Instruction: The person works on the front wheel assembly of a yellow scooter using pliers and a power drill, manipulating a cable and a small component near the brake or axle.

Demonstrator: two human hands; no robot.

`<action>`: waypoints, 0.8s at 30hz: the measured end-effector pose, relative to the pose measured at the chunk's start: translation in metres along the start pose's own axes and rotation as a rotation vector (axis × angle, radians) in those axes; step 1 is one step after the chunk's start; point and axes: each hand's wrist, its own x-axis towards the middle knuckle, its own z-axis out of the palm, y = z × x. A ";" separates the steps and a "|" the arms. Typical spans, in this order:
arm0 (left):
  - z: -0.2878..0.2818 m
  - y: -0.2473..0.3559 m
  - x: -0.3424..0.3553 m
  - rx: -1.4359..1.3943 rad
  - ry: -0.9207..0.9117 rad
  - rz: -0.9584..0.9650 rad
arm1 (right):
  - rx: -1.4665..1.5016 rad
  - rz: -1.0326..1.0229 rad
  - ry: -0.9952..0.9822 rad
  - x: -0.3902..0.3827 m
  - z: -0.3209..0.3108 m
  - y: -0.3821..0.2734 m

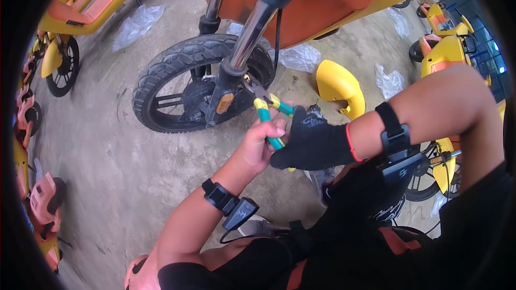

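Note:
My bare left hand (pixel 259 142) grips a pair of pliers (pixel 263 111) with green and yellow handles. My right hand (pixel 314 138), in a black glove, is closed on the same handles from the right. The jaws reach up to the lower end of the chrome fork leg (pixel 252 32) on a scooter; what lies between them is too small to make out. Just beside the jaws, an orange reflector (pixel 224 103) sits on the fork's lower part. The front wheel (pixel 174 58) with its black tyre stands left of the pliers, turned at an angle.
A loose yellow fender (pixel 344 87) lies on the concrete floor (pixel 129 166) right of the wheel. Crumpled clear plastic (pixel 298 56) lies behind it. The orange and yellow scooter body (pixel 322 0) overhangs the wheel. More scooters (pixel 97 0) line both sides.

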 end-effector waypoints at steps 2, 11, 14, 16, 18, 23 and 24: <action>-0.001 0.001 -0.006 0.049 0.121 -0.016 | 0.175 0.070 -0.059 0.002 0.011 0.005; 0.001 -0.001 -0.016 -0.032 0.173 0.000 | 0.383 0.081 -0.031 0.007 0.045 0.013; -0.007 -0.005 -0.009 -0.069 0.134 -0.040 | 0.066 0.047 0.170 0.006 0.068 0.032; -0.015 -0.005 -0.004 -0.014 0.117 -0.032 | -0.139 0.023 0.283 0.010 0.084 0.040; -0.020 -0.003 -0.005 0.032 0.120 -0.041 | 0.278 0.348 0.402 0.010 0.082 0.019; -0.023 -0.001 0.001 0.087 0.107 -0.007 | 0.242 0.277 0.466 0.018 0.092 0.025; -0.024 -0.001 0.000 0.095 0.110 -0.009 | 0.249 0.274 0.471 0.019 0.094 0.026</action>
